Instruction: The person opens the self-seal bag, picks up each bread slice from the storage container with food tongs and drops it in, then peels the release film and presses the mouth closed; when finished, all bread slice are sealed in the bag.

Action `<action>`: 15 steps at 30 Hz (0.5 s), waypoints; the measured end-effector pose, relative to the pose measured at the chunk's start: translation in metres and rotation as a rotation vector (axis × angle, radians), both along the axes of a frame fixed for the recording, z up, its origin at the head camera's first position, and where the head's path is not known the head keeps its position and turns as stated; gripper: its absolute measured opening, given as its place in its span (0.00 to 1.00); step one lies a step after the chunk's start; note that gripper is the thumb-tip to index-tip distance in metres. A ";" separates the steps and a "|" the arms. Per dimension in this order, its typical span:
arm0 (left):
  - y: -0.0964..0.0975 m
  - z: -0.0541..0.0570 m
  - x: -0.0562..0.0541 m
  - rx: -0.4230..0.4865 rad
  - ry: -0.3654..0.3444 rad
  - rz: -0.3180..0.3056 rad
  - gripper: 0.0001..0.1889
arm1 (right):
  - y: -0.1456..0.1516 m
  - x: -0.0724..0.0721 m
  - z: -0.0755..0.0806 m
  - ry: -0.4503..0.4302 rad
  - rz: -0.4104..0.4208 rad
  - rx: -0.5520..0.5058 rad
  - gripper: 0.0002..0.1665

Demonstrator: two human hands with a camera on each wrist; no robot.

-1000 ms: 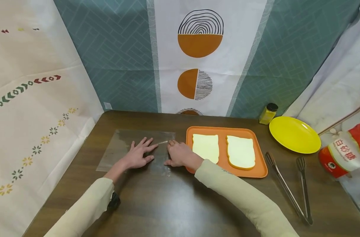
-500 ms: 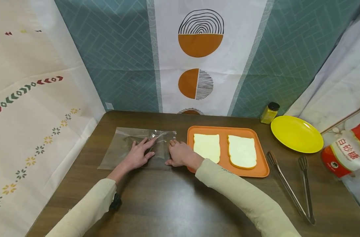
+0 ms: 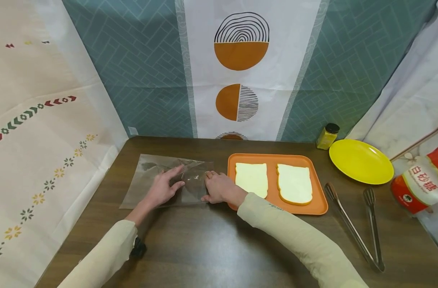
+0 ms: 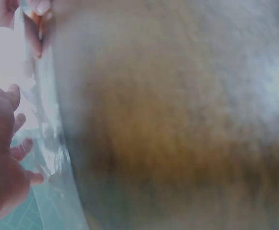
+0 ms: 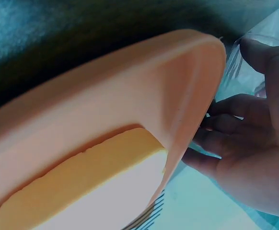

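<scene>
A clear plastic bag [image 3: 139,188] lies on the left part of the table, creased and puckered between the two hands. My left hand [image 3: 162,187] rests on it with fingers extended and the thumb toward the right; in the left wrist view its fingers [image 4: 22,149] spread against the shiny film. At the bag's right end, my right hand [image 3: 219,187] presses down with thumb and fingers apart, close beside the orange tray [image 3: 271,192]. In the right wrist view the fingers reach under the tray's corner from sight. Two white bread slices [image 3: 251,179] with brown crusts lie in the tray.
To the right lie metal tongs [image 3: 352,232] with a wood-toned arm end. A yellow plate [image 3: 361,162] and a yellow jar [image 3: 328,137] with a black lid stand at the back right. A red-and-white sugar bag [image 3: 420,180] is at the far right edge.
The left hand has drawn slightly left and its fingers have come closer together. Film between the hands has bunched into creases, while the right hand has stayed in place.
</scene>
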State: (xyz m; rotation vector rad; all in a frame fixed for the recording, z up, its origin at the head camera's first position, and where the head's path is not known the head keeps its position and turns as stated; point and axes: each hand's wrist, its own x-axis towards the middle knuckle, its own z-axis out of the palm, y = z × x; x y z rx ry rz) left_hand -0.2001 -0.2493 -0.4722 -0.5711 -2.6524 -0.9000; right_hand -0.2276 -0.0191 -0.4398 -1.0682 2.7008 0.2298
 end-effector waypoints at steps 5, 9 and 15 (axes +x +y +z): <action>-0.004 0.007 -0.001 0.029 0.068 0.003 0.25 | 0.001 0.000 0.000 -0.026 -0.009 -0.005 0.48; -0.008 0.013 -0.001 0.004 0.142 0.016 0.20 | 0.002 0.001 0.000 -0.024 -0.005 -0.001 0.48; -0.012 0.024 0.000 0.009 0.165 0.000 0.17 | 0.002 0.002 0.000 -0.033 -0.005 -0.009 0.48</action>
